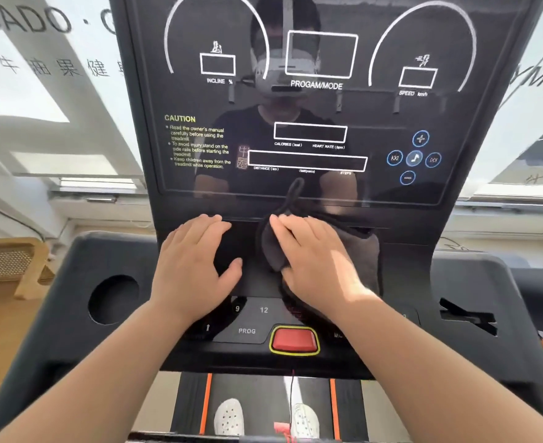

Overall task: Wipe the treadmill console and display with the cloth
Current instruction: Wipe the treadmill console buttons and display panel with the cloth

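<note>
A black treadmill console (81, 346) fills the view, with its glossy dark display (372, 123) rising at the top. A dark grey cloth (364, 254) lies on the console shelf just under the display. My right hand (315, 257) presses flat on the cloth, fingers pointing up and left. Left of it, my left hand (193, 260) rests flat on the bare shelf, fingers spread, holding nothing. The cloth's lower part is hidden under my right hand and wrist.
A red stop button (294, 340) with a yellow rim sits below my hands, beside the PROG key (247, 330). A round cup hole (113, 298) opens at the left, a slot (468, 318) at the right. White shoes (228, 417) stand on the belt. Windows lie behind.
</note>
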The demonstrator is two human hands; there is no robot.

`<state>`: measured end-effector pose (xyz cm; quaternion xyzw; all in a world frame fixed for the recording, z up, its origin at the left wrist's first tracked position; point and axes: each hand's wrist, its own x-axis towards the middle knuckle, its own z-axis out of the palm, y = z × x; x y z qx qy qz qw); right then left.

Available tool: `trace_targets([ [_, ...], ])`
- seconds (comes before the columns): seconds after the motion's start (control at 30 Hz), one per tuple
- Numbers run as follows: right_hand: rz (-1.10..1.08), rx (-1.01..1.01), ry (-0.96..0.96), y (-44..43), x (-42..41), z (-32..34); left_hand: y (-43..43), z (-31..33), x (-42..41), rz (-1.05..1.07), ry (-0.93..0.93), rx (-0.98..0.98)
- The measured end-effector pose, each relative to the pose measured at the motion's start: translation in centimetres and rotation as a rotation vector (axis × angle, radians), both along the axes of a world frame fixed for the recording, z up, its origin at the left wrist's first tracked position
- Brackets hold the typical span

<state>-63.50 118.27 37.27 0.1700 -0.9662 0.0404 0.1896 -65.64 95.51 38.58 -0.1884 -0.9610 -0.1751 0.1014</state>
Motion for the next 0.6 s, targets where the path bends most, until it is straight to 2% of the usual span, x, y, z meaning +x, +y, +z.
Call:
trace_targets([
  [0.13,-0.111,0.030,-0.042,5.1,2.3,0.0,0.2,-0.5,-0.2,-0.002,0.031,0.061],
  [0.27,-0.115,0.076,-0.061,7.4,3.2,-0.1,0.3,-0.6,-0.2,-0.006,0.030,0.098],
  [0.4,-0.093,0.233,-0.135,4.9,1.8,-0.8,-0.3,-0.3,-0.1,-0.029,-0.015,0.084],
  [0.6,0.015,0.216,-0.116,-2.0,-1.1,-0.4,-1.1,0.6,-0.3,-0.069,-0.078,0.114],
])
